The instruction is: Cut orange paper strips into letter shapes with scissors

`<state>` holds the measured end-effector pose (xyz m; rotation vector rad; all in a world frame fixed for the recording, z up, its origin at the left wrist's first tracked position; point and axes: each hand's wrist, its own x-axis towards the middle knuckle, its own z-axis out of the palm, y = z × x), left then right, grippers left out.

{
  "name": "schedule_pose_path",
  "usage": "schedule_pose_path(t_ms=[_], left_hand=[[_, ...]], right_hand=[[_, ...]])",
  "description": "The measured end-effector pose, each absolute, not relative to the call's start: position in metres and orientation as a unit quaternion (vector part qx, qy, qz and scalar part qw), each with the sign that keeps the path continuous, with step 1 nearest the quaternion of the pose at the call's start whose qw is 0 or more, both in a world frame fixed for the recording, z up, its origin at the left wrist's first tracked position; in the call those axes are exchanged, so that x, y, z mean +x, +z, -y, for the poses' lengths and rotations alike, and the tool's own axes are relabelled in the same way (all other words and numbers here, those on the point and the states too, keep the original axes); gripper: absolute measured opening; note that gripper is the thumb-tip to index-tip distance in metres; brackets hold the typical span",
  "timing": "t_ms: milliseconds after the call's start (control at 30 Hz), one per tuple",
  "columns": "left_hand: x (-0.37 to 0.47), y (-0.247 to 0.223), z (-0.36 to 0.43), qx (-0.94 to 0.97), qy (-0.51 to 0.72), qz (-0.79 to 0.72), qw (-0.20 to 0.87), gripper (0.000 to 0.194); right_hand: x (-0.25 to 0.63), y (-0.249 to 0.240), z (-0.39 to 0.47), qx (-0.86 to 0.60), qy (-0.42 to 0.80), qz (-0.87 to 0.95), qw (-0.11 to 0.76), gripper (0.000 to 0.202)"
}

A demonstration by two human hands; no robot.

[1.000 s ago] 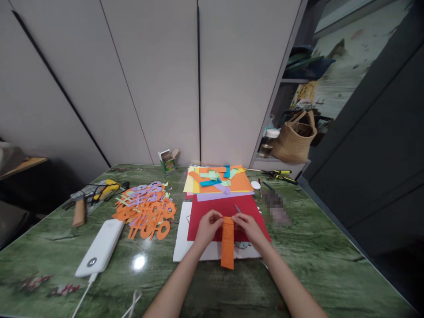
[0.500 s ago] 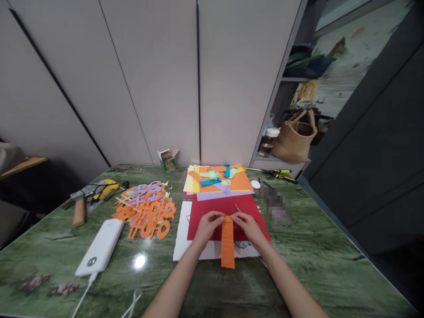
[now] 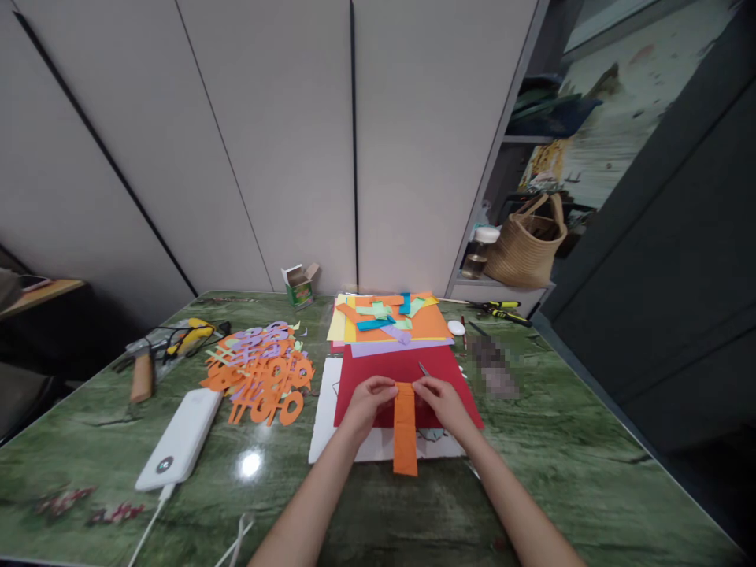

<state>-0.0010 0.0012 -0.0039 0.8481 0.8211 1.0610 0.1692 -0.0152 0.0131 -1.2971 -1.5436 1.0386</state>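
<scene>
An orange paper strip [image 3: 405, 433] was pinched at its far end between the fingertips of both hands, left [image 3: 373, 400] and right [image 3: 438, 395].

Glossy marbled green tabletop [image 3: 549, 449], matt orange paper strip [image 3: 405, 437], smooth white plastic power bank [image 3: 180, 437], ribbed woven basket [image 3: 523, 252]

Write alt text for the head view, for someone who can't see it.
Two bare hands, left and right, pinch the top of an orange paper strip above a red paper sheet, with orange and purple paper cutouts piled to the left.
</scene>
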Motion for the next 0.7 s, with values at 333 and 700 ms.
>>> schedule_pose_path(t_ms=[333,700], left_hand=[[-0.014,-0.002,-0.015,0.402,0.572,-0.453,0.553,0.025],[-0.014,0.000,-0.013,0.376,0.552,-0.434,0.605,0.024]], right_hand=[[0.202,0.015,0.016,-0.715,0.008,0.686,0.134,0.020],[0.208,0.010,0.015,-0.738,0.089,0.652,0.151,0.018]])
